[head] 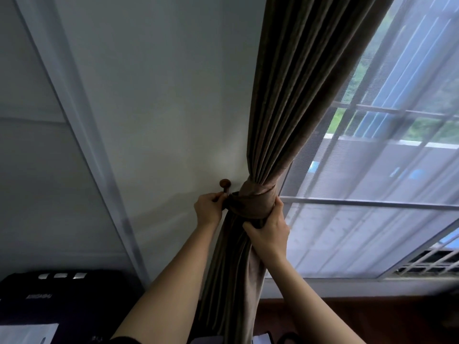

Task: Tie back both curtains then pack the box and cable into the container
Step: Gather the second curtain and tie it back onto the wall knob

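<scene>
A brown pleated curtain [295, 100] hangs at the window's left edge, gathered into a bundle. A tie-back band [250, 202] of the same brown cloth wraps around it. My left hand [208, 207] pinches the band's end right beside a dark wooden wall knob [225, 184]. My right hand [269, 228] grips the bundle and the band's lower edge from the right. Whether the band's loop sits on the knob is hidden by my fingers. The box, cable and container cannot be made out.
A sheer white curtain [372, 170] covers the barred window on the right. A dark case [62, 301] with white labels sits at the lower left below the white wall [161, 95]. A wooden floor strip [347, 314] runs under the sill.
</scene>
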{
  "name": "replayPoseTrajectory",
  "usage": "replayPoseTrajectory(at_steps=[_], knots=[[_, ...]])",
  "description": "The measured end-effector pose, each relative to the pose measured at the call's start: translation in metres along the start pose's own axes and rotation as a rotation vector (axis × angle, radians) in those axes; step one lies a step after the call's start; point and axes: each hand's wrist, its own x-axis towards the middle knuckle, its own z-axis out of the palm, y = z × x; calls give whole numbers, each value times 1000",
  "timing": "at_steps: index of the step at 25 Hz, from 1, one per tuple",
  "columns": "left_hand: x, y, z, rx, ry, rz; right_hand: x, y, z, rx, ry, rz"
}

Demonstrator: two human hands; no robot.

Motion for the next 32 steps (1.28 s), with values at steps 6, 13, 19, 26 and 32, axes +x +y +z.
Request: replayPoseTrajectory(at_steps=[6,13,19,26,32], knots=[[4,-9,4,116,-106,185,6,2,5,-41,21,-15],[8,-37,-4,-44,-175,235,9,5,8,-47,19,-52],[23,-40,-12,56,-350,299,15,7,19,-47,49,-75],[28,-46,-12,220,-345,541,17,9,19,-12,48,-92],[24,-41,-16,-223,-460,69,17,13,18,36,44,-68]])
